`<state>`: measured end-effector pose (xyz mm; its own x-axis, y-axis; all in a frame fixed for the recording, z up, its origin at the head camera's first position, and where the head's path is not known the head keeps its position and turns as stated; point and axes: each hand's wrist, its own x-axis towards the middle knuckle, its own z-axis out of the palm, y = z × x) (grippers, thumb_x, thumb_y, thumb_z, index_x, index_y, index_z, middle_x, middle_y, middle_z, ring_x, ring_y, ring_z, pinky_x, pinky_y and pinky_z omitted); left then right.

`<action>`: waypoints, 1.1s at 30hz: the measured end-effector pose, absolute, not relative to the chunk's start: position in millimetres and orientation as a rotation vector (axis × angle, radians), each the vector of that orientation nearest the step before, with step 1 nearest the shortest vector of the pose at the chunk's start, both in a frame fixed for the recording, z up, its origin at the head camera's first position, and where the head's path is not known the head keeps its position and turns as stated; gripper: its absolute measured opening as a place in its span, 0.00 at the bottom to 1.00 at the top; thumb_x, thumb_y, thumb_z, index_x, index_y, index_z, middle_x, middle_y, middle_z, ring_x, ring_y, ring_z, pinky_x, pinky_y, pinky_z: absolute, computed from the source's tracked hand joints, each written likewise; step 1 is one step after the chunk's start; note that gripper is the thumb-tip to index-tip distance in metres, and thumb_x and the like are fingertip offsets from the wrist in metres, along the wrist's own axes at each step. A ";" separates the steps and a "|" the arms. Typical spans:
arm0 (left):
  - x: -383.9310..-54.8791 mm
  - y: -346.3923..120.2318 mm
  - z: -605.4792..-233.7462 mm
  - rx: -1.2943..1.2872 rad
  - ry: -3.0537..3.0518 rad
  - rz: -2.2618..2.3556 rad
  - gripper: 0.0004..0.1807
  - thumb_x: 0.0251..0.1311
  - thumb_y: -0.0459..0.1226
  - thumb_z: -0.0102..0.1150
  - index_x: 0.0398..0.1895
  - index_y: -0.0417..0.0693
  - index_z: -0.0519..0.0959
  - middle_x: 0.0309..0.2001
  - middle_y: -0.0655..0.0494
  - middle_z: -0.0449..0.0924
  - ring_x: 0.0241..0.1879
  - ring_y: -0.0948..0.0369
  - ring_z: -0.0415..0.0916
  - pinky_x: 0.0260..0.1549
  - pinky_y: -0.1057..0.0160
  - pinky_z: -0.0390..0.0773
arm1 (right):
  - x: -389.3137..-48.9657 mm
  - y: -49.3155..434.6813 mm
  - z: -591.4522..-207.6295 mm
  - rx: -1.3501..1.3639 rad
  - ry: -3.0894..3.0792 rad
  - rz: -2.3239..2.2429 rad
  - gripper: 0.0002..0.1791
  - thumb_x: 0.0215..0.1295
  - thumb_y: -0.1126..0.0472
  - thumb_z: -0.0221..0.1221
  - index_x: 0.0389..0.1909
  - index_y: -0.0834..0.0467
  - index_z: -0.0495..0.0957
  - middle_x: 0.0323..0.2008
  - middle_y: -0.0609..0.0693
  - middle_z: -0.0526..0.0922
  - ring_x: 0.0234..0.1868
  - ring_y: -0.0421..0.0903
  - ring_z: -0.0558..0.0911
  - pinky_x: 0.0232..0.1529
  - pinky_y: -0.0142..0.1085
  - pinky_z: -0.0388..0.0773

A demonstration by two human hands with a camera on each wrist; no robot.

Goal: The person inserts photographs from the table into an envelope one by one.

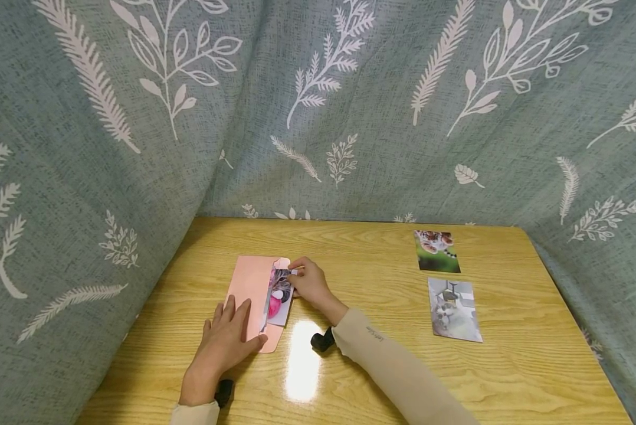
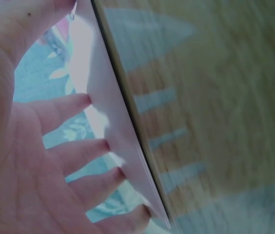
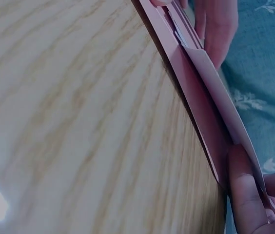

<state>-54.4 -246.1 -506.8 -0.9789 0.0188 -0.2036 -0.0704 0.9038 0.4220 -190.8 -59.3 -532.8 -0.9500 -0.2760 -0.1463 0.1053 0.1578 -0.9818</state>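
One hand, the right (image 1: 312, 286), pinches the outer edge of a cat photo (image 1: 278, 302) between thumb and fingers; the left hand (image 1: 225, 336) lies with fingers spread wide and straight on a pink envelope (image 1: 250, 280). The photo sits partway in the envelope's mouth, its outer part over the opened flap (image 1: 275, 343). Because the pinch is toward the far end, the near end could swing askew, and a corner could catch on the mouth's edge and crease the photo or rip the paper. If the left hand presses too hard, the mouth might tighten; too lightly, and the envelope could slide on the glossy table (image 1: 371, 265). Farther right, well apart from the envelope, lie a green-backed photo (image 1: 437, 260) and a paler photo (image 1: 455, 319); a wide sweep of the right sleeve (image 1: 397, 366) might nudge them.
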 end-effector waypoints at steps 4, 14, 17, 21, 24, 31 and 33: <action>-54.7 -244.8 -506.5 -0.040 2.860 0.637 0.51 0.58 0.59 0.66 0.77 0.41 0.59 0.76 0.28 0.44 0.73 0.28 0.39 0.62 0.23 0.42 | -189.6 -63.8 -533.8 -0.156 2.154 -1.841 0.09 0.66 0.73 0.60 0.46 0.65 0.77 0.22 0.48 0.68 0.15 0.40 0.75 0.18 0.34 0.81; -54.2 -245.2 -505.6 -0.043 2.862 0.640 0.51 0.58 0.58 0.67 0.77 0.41 0.59 0.75 0.27 0.44 0.72 0.28 0.39 0.61 0.23 0.43 | -188.1 -72.3 -530.4 -0.174 2.205 -1.786 0.08 0.66 0.71 0.61 0.45 0.63 0.77 0.22 0.48 0.67 0.12 0.40 0.73 0.15 0.32 0.77; -54.8 -245.3 -506.3 -0.043 2.859 0.640 0.51 0.58 0.58 0.67 0.77 0.41 0.59 0.75 0.28 0.44 0.72 0.28 0.39 0.62 0.23 0.42 | -188.2 -70.4 -530.3 -0.181 2.229 -1.757 0.08 0.66 0.71 0.61 0.46 0.63 0.78 0.25 0.49 0.68 0.14 0.40 0.74 0.17 0.32 0.79; -55.3 -244.9 -507.6 -0.043 2.861 0.634 0.51 0.58 0.58 0.67 0.77 0.41 0.59 0.76 0.28 0.44 0.72 0.28 0.39 0.62 0.23 0.43 | -187.5 -62.5 -532.3 -0.183 2.222 -1.776 0.11 0.66 0.71 0.62 0.49 0.64 0.78 0.32 0.52 0.76 0.21 0.42 0.80 0.23 0.34 0.83; -55.4 -245.1 -507.6 -0.042 2.866 0.635 0.51 0.58 0.59 0.67 0.77 0.41 0.59 0.76 0.28 0.44 0.73 0.28 0.39 0.62 0.23 0.43 | -184.4 -55.2 -532.7 -0.167 2.147 -1.846 0.14 0.66 0.73 0.61 0.52 0.67 0.76 0.39 0.55 0.78 0.28 0.44 0.83 0.28 0.36 0.85; -55.0 -245.3 -507.3 -0.041 2.865 0.642 0.51 0.58 0.59 0.67 0.77 0.41 0.59 0.76 0.28 0.44 0.73 0.28 0.39 0.62 0.23 0.42 | -170.2 -39.9 -530.6 -0.186 1.996 -1.907 0.17 0.68 0.75 0.57 0.57 0.71 0.73 0.43 0.61 0.79 0.36 0.51 0.85 0.35 0.39 0.86; -54.8 -245.1 -507.4 -0.040 2.865 0.640 0.51 0.57 0.59 0.67 0.77 0.41 0.59 0.75 0.27 0.44 0.73 0.28 0.39 0.62 0.23 0.42 | -165.7 -37.3 -531.2 -0.194 1.981 -1.901 0.17 0.68 0.75 0.57 0.57 0.70 0.73 0.44 0.61 0.79 0.37 0.51 0.85 0.36 0.39 0.85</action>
<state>-54.8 -245.1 -507.4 -0.9785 0.0181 -0.2054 -0.0710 0.9056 0.4182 -165.7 -37.3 -531.2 -0.9157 -0.3596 -0.1793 0.1644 0.0717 -0.9838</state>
